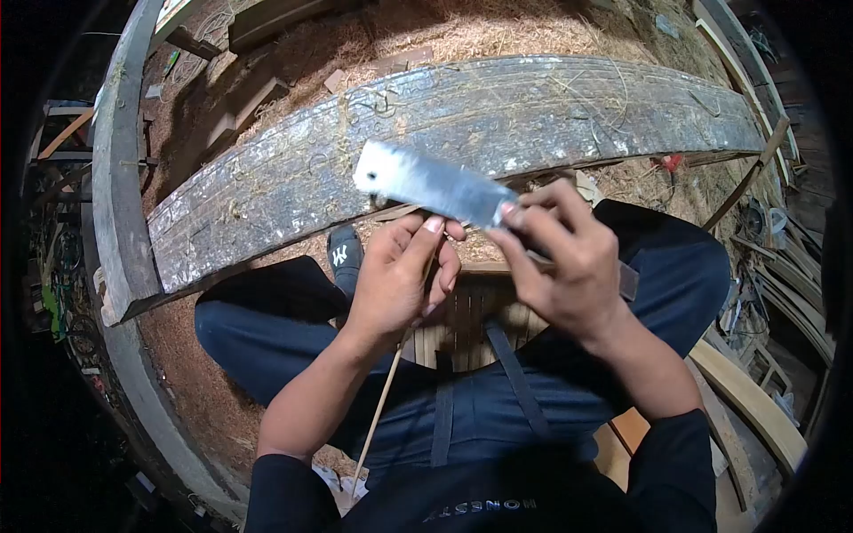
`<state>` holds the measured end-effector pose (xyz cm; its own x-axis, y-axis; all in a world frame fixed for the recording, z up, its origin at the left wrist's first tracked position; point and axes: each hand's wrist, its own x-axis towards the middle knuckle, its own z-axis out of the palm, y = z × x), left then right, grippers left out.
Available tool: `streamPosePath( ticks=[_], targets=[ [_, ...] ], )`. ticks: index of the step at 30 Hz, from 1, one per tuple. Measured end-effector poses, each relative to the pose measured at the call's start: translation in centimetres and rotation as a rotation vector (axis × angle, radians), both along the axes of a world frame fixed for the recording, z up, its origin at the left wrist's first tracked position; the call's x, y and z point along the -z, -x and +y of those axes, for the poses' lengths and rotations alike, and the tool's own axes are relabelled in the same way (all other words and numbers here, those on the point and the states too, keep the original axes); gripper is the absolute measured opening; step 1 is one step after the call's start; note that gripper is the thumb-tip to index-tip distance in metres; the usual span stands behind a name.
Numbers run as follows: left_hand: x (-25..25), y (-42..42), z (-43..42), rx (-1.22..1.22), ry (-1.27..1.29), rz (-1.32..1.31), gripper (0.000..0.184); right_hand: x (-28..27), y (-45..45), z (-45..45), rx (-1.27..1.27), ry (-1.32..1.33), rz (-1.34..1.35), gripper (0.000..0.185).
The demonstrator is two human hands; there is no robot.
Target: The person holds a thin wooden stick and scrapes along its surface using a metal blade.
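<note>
A broad metal blade (426,182) with a small hole near its far left end is held over my lap. My right hand (564,258) is closed round the blade's right end, where a dark handle end shows below the palm. My left hand (409,266) pinches a thin light strip (382,409) just under the blade's lower edge. The strip runs down from my left fingers across my left thigh. Whether the blade touches the strip is hidden by my fingertips.
A weathered curved plank (462,124) lies across in front of my knees. A grey beam (124,169) stands at the left. Wood shavings (480,31) cover the ground. Curved wood strips (755,400) lie at the right, and a dark sandal (345,258) shows below the plank.
</note>
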<state>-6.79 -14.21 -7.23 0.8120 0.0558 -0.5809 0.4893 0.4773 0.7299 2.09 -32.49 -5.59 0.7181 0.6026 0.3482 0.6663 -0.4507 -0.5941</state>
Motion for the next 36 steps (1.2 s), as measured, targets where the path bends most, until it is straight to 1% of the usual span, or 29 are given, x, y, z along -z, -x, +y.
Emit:
streamPosePath(
  ticks=[1, 2, 3, 5, 7, 9, 10, 11, 13, 15, 17, 19, 21, 23, 25, 26, 27, 29, 30, 31, 33, 34, 36],
  targets=[
    [0.5, 0.2, 0.3, 0.062, -0.01, -0.039, 0.047, -0.2, 0.5, 0.0, -0.039, 0.008, 0.019, 0.016],
    [0.7, 0.2, 0.5, 0.068, -0.014, -0.051, 0.036, 0.0, 0.4, 0.0, -0.048, -0.016, 0.015, 0.016],
    [0.7, 0.2, 0.3, 0.065, -0.015, -0.05, 0.036, 0.3, 0.5, 0.1, -0.058, -0.042, 0.014, 0.016],
    [0.0, -0.2, -0.1, -0.037, 0.033, -0.058, 0.028, 0.2, -0.2, 0.0, 0.011, 0.007, -0.018, 0.017],
    [0.2, -0.2, -0.1, -0.037, 0.029, -0.068, 0.029, -0.3, 0.4, 0.2, -0.041, 0.011, 0.038, 0.016],
    [0.2, -0.1, 0.0, 0.01, -0.063, 0.035, 0.028, 0.1, 0.7, 0.0, -0.076, 0.004, 0.014, 0.017],
    [0.6, 0.0, 0.2, -0.006, 0.003, -0.063, 0.028, 0.2, 0.3, 0.0, -0.032, 0.015, 0.004, 0.017],
    [0.6, 0.1, 0.2, -0.003, 0.001, -0.058, 0.028, 0.3, -0.3, 0.0, 0.015, 0.026, -0.007, 0.018],
    [0.3, -0.1, 0.0, -0.016, 0.019, -0.063, 0.028, 0.2, -0.1, 0.0, 0.015, 0.032, -0.031, 0.018],
    [0.2, -0.4, -0.1, -0.019, 0.019, -0.064, 0.028, -0.1, 0.8, 0.1, -0.082, -0.012, 0.002, 0.018],
    [0.2, -0.1, 0.1, -0.017, 0.008, -0.04, 0.029, -0.1, 0.2, 0.0, -0.009, 0.007, 0.041, 0.018],
    [-0.1, -0.2, 0.2, -0.006, 0.014, -0.043, 0.028, 0.3, -0.3, 0.0, 0.013, 0.028, -0.045, 0.019],
    [0.1, -0.1, 0.1, 0.023, -0.048, 0.017, 0.029, -0.4, 0.7, -0.1, -0.079, 0.016, 0.019, 0.018],
    [-0.2, -0.1, 0.2, 0.016, -0.053, 0.013, 0.03, 0.2, 0.5, -0.1, -0.099, -0.033, -0.008, 0.018],
    [0.1, 0.0, 0.4, -0.004, 0.028, -0.032, 0.026, 0.0, -0.3, -0.3, 0.026, 0.047, -0.017, 0.019],
    [0.2, -0.2, 0.4, -0.013, 0.072, -0.062, 0.024, 0.0, -0.3, -0.2, 0.015, 0.042, -0.035, 0.019],
    [0.1, -0.3, 0.3, -0.012, 0.075, -0.069, 0.024, -0.4, 0.1, -0.2, -0.039, 0.031, 0.012, 0.019],
    [0.1, -0.1, 0.4, 0.023, -0.034, -0.001, 0.029, -0.2, 0.9, -0.2, -0.072, 0.014, 0.041, 0.018],
    [0.1, -0.1, 0.5, 0.024, -0.036, 0.004, 0.029, -0.1, 0.5, -0.2, -0.053, 0.03, 0.048, 0.018],
    [0.2, -0.2, 0.4, 0.012, -0.037, -0.007, 0.033, -0.1, 0.4, 0.0, -0.044, -0.009, 0.053, 0.018],
    [0.2, -0.7, 0.1, -0.016, -0.036, -0.044, 0.044, -0.1, 0.4, 0.1, -0.028, -0.001, 0.054, 0.017],
    [-0.4, -0.9, -0.1, -0.038, -0.077, -0.009, 0.051, -0.1, 0.4, 0.1, -0.029, -0.002, 0.049, 0.017],
    [-0.7, -0.8, -0.2, -0.023, -0.109, -0.004, 0.05, -0.1, 0.5, 0.0, -0.045, 0.009, 0.031, 0.017]
  ],
)
